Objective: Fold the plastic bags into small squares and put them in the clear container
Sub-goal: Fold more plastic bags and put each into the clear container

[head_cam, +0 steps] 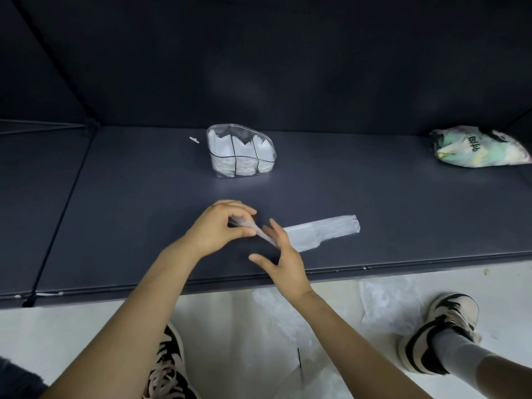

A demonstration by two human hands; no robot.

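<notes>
- Pinched between the thumb and curled fingers of the left hand (220, 226) is the near end of a plastic bag (319, 230), lifted a little off the shelf (403, 203).
- Just beside it, the right hand (283, 257) has its fingers straight and spread; the fingertips touch the raised part of the bag and grip nothing.
- From the hands the bag runs off to the right as a long, flat, narrow strip of thin, whitish, half-see-through film; its far end lies flat on the shelf with a ragged edge.
- Dark, matte and smooth, the shelf has a dark back wall behind it.
- Behind the bag, toward the back wall, stands the clear container (240, 152): hard see-through plastic with a curved wall and dividers making three compartments, each holding white folded plastic.
- Left of the container lies a small white scrap (194, 139).
- Far to the right of the bag, at the back of the shelf, sits a crumpled pouch (479, 146) of pale green and white with dark print on it.
- Nearer than the bag, below the shelf's front edge, is a pale floor (72, 335) with more clear plastic sheets (385, 300) lying crinkled on it.
- Two black-and-cream shoes (443, 326) stand on the floor, the right one above a grey sock (454, 354).
- Nothing lies between the bag and the container.
</notes>
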